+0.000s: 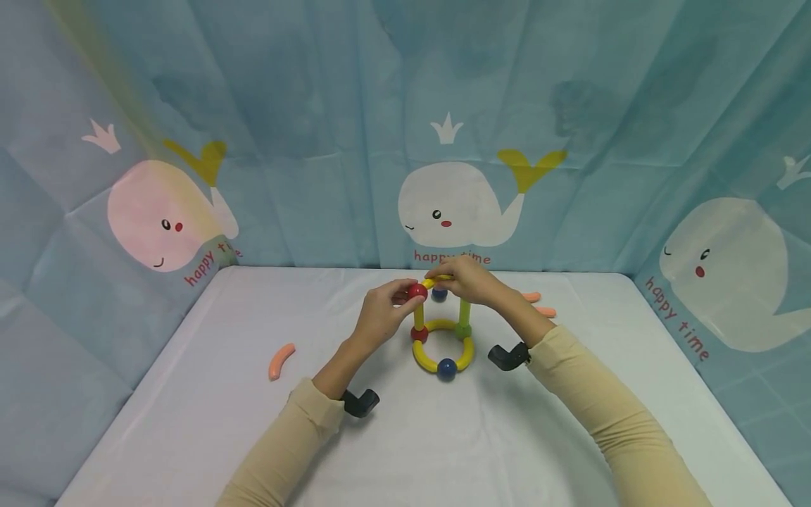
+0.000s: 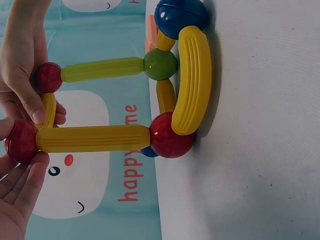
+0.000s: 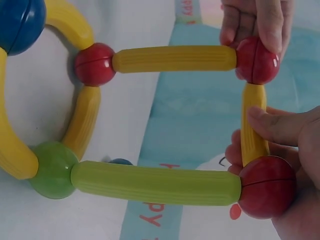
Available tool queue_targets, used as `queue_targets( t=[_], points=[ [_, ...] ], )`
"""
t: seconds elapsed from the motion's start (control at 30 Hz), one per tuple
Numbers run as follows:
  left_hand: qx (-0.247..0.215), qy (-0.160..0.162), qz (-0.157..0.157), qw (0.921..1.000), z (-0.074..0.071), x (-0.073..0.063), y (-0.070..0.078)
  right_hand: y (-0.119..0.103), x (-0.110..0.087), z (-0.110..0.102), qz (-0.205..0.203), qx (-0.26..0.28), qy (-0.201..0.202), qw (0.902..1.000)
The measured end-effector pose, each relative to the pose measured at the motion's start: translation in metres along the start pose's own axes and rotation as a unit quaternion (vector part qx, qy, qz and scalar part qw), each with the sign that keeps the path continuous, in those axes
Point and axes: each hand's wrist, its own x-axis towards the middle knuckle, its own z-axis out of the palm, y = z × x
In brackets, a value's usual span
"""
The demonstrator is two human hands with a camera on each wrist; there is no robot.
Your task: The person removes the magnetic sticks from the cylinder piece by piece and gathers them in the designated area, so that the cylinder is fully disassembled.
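Note:
A toy frame of rods and balls stands on the table. Its base is a ring of curved yellow rods (image 2: 194,82) joined by a blue ball (image 1: 446,370), a red ball (image 2: 171,135) and a green ball (image 3: 54,170). An upright yellow rod (image 2: 95,138) and an upright green rod (image 3: 155,184) rise from it. My left hand (image 1: 380,313) pinches the red ball (image 3: 257,60) atop the yellow upright. My right hand (image 1: 470,279) grips the curved yellow rod (image 3: 254,122) bridging the tops, beside a second red ball (image 3: 268,187).
One curved orange rod (image 1: 281,361) lies left of the frame on the white table (image 1: 405,451). More orange rods (image 1: 545,311) lie at the right, partly behind my right arm. Another blue ball (image 1: 440,294) sits behind the frame. A whale-print curtain (image 1: 317,211) hangs at the back.

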Motion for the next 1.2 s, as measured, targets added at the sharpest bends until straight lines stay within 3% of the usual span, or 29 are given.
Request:
queue_targets(
  t=[0.43,0.9,1.2],
  points=[
    [0.007,0.002,0.004,1.0,0.0,-0.0012,0.0007,0.0033,-0.0004,-0.0001,0.029,-0.007,-0.012,0.9995],
    [0.003,0.006,0.002,1.0,0.0023,-0.0018,-0.0005,0.003,-0.003,0.0039,0.028,-0.031,-0.028,0.9987],
    [0.0,0.015,-0.003,0.9999,0.0036,0.0,-0.0018,0.0057,-0.007,0.002,0.045,-0.011,-0.031,0.9985]
  ],
)
